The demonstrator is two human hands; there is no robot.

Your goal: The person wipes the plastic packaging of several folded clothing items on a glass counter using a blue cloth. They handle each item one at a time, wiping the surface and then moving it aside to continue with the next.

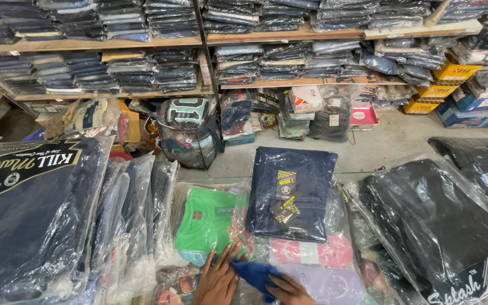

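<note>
1. Left hand (217,280): one, fingers spread flat, resting on a wrapped packet, its edge touching the blue cloth (255,275).
2. Right hand (289,291): one, closed around the cloth's right end; its fingers are partly cut off by the frame.
3. Blue cloth: one piece, between both hands at the counter's near edge.
4. Folded jeans (292,192): one pair, unwrapped, carrying apparently two tags.
5. Green shirt (210,220): one, in clear wrap, left of the jeans.
</note>
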